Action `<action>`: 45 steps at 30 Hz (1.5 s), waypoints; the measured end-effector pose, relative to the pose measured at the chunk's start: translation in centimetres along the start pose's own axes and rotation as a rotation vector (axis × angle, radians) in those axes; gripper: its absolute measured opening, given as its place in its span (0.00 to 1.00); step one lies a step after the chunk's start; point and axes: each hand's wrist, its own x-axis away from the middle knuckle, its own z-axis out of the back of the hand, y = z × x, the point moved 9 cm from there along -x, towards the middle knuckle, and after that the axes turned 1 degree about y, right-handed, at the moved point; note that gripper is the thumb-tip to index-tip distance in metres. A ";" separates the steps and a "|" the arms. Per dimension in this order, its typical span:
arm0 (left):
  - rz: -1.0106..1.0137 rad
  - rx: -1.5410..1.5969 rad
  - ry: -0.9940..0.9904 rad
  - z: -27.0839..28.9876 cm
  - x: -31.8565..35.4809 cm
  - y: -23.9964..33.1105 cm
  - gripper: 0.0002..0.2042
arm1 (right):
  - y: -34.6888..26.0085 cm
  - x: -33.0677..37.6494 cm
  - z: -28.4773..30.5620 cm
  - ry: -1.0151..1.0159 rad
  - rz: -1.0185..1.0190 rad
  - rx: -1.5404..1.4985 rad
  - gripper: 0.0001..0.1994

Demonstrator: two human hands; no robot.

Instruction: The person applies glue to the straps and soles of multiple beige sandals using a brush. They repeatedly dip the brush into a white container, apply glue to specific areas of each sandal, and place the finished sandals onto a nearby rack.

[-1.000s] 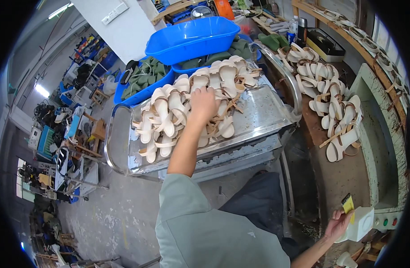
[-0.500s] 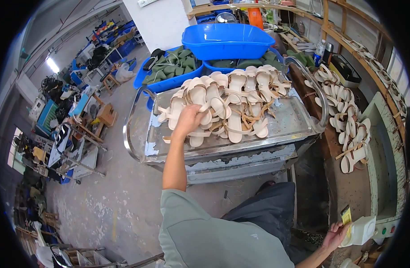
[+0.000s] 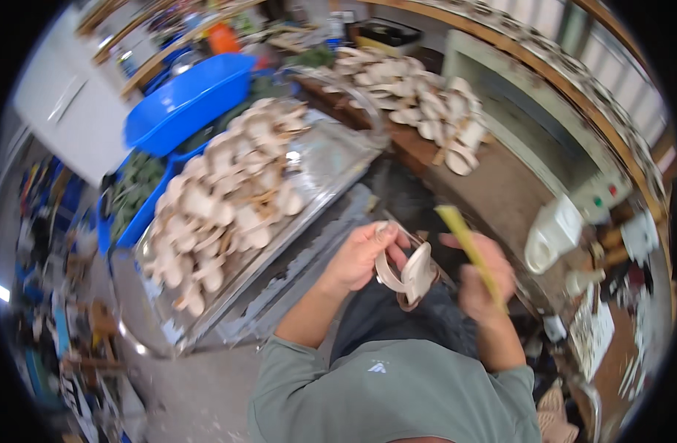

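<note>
Two hands at picture centre, left hand (image 3: 357, 255) fingers closed on a pale sandal upper (image 3: 411, 272), right hand (image 3: 482, 284) gripping a yellow stick (image 3: 468, 244) at three o'clock, heaped metal table (image 3: 331, 159) at ten o'clock.

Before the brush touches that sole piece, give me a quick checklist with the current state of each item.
1. Left hand grips the pale sole piece: ok.
2. Right hand holds the yellow-handled tool: ok.
3. Tool tip condition: cannot tell, hidden and blurred.
4. Piece faces the tool: cannot tell, motion blur.
5. Pile of sole pieces sits on the metal tray, within the left hand's side: ok.
6. Second pile on the bench: ok.
</note>
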 end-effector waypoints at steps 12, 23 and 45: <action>0.335 0.159 -0.490 -11.8 -1.9 -15.6 0.28 | 12.2 7.8 6.2 0.517 -0.738 -0.172 0.17; 0.558 0.328 -0.090 -13.9 -7.0 -22.0 0.19 | 18.4 13.7 12.1 0.632 -0.888 -0.117 0.15; 0.555 0.400 0.006 -15.4 -17.3 -22.4 0.20 | 23.9 22.5 25.2 0.488 -1.050 0.258 0.06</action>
